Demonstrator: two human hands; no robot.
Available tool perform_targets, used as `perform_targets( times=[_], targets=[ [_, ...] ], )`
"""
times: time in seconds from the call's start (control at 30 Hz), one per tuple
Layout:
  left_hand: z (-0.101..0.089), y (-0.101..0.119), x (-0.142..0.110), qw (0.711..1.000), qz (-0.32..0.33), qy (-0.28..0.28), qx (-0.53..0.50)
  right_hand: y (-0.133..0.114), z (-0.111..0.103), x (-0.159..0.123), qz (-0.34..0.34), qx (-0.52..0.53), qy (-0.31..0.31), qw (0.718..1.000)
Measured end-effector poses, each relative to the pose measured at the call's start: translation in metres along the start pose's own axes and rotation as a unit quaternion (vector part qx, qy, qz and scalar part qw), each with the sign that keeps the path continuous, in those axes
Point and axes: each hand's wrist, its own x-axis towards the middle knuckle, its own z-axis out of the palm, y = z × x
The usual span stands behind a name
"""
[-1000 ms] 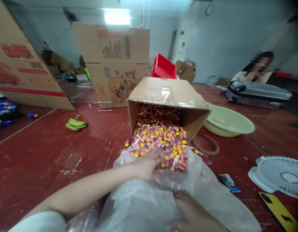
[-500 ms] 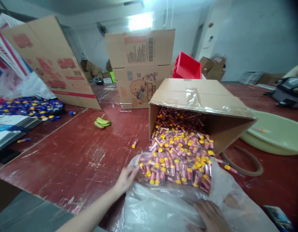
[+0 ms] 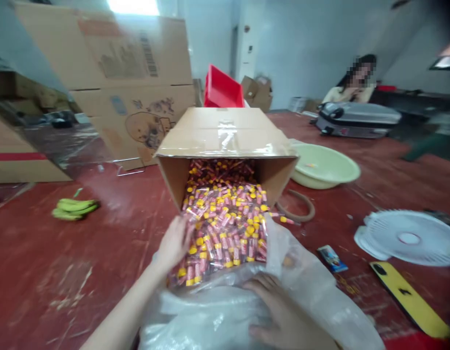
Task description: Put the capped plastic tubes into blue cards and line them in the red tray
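Note:
A cardboard box (image 3: 225,133) lies on its side with its mouth toward me. Small clear tubes with yellow caps and pink labels (image 3: 228,218) spill from it onto a translucent plastic bag (image 3: 206,316). At the left edge of the pile is my left hand (image 3: 175,245), fingers stretched forward against the tubes and slightly blurred; I see nothing gripped. My right hand (image 3: 272,301) lies over the bag just in front of the pile, its fingers apart. Parts of the bag under the right hand are hidden.
Bananas (image 3: 75,208) lie at left, before an upright carton (image 3: 137,92). To the right are a pale green basin (image 3: 323,167), a brown ring (image 3: 301,209), a white fan grille (image 3: 410,236), a small packet (image 3: 332,257) and a yellow phone (image 3: 409,296). Behind a suitcase (image 3: 356,119) sits a person (image 3: 351,85).
The view has swung right, bringing the grille, phone and person into sight. My left hand has moved farther forward along the pile's left side. My right hand still rests on the bag.

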Motion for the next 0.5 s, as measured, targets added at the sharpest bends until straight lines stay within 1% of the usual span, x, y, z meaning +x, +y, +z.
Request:
perform_targets(
  times=[0.03,0.07,0.1,0.13,0.2,0.27,0.3,0.33,0.37,0.43,0.47,0.5],
  targets=[
    [0.011,0.016,-0.010,0.995,0.087,-0.041,0.001,-0.003,-0.002,0.000,-0.021,0.015,0.009,1.000],
    [0.021,0.030,-0.019,0.985,0.158,-0.067,0.007,-0.004,-0.003,0.001,-0.040,0.019,0.023,0.999],
    [0.031,0.041,-0.026,0.974,0.209,-0.081,0.021,-0.003,0.000,0.002,-0.050,0.011,0.044,0.998],
    [0.038,0.049,-0.031,0.965,0.245,-0.088,0.037,0.000,0.006,0.005,-0.053,-0.007,0.072,0.996],
    [0.044,0.060,-0.036,0.957,0.270,-0.081,0.064,0.008,0.023,0.013,-0.048,-0.056,0.137,0.988],
    [0.039,0.069,-0.044,0.955,0.277,-0.075,0.081,0.019,0.042,0.026,-0.045,-0.098,0.199,0.974],
    [0.034,0.073,-0.052,0.950,0.287,-0.080,0.089,0.023,0.050,0.033,-0.045,-0.111,0.221,0.968],
    [0.029,0.076,-0.064,0.941,0.309,-0.093,0.099,0.025,0.056,0.041,-0.044,-0.119,0.239,0.963],
    [0.026,0.078,-0.079,0.926,0.341,-0.116,0.111,0.026,0.061,0.048,-0.041,-0.123,0.251,0.959],
    [0.025,0.074,-0.113,0.911,0.378,-0.084,0.144,0.022,0.063,0.060,-0.032,-0.124,0.259,0.957],
    [0.028,0.068,-0.129,0.904,0.388,-0.059,0.169,0.018,0.061,0.063,-0.025,-0.122,0.261,0.957],
    [0.031,0.059,-0.141,0.902,0.383,-0.046,0.193,0.013,0.057,0.063,-0.018,-0.119,0.265,0.957]
  ],
)
